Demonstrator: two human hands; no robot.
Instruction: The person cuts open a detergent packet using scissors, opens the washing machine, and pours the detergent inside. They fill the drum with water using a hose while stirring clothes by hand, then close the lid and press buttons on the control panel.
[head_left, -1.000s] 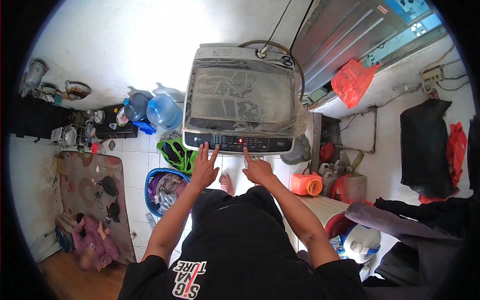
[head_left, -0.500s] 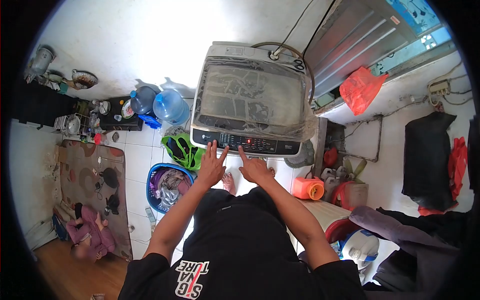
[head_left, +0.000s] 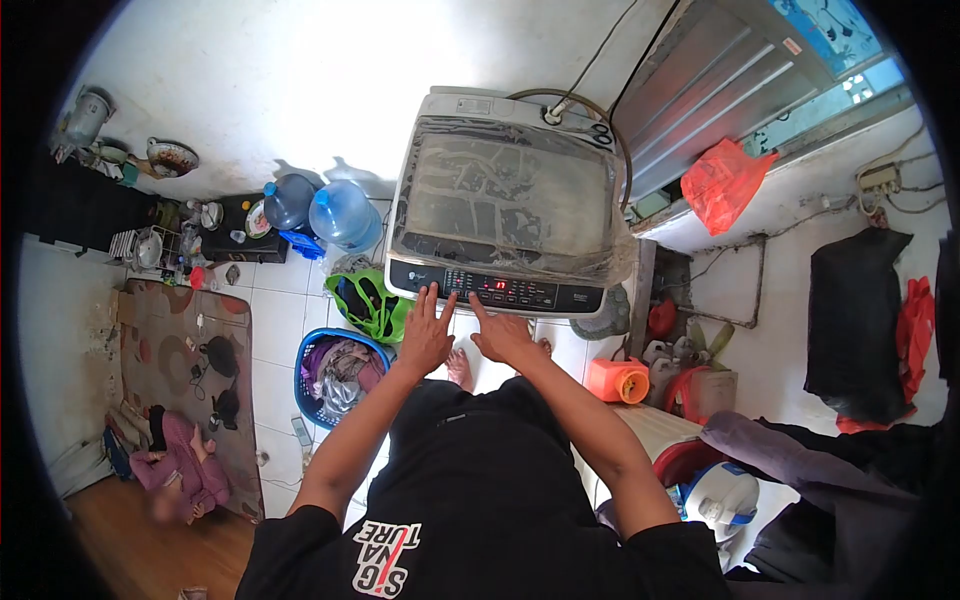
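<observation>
In front of me stands a top-loading washing machine, its lid closed under creased clear plastic. Along its near edge runs a black control panel with a lit red display that seems to read 17. My left hand rests with stretched, spread fingers at the left part of the panel. My right hand points its index finger at the buttons left of the display, its other fingers partly curled under. Neither hand holds anything. A pair of scissors lies on the machine's back right corner.
Left of the machine are a blue basket of clothes, a green bag and large water bottles. An orange container stands at the right. A person sits on or beside a mat at far left.
My right index finger has shifted slightly left along the panel. The red display has changed from a single digit, apparently 5, to what looks like 17. My left hand has barely moved.
</observation>
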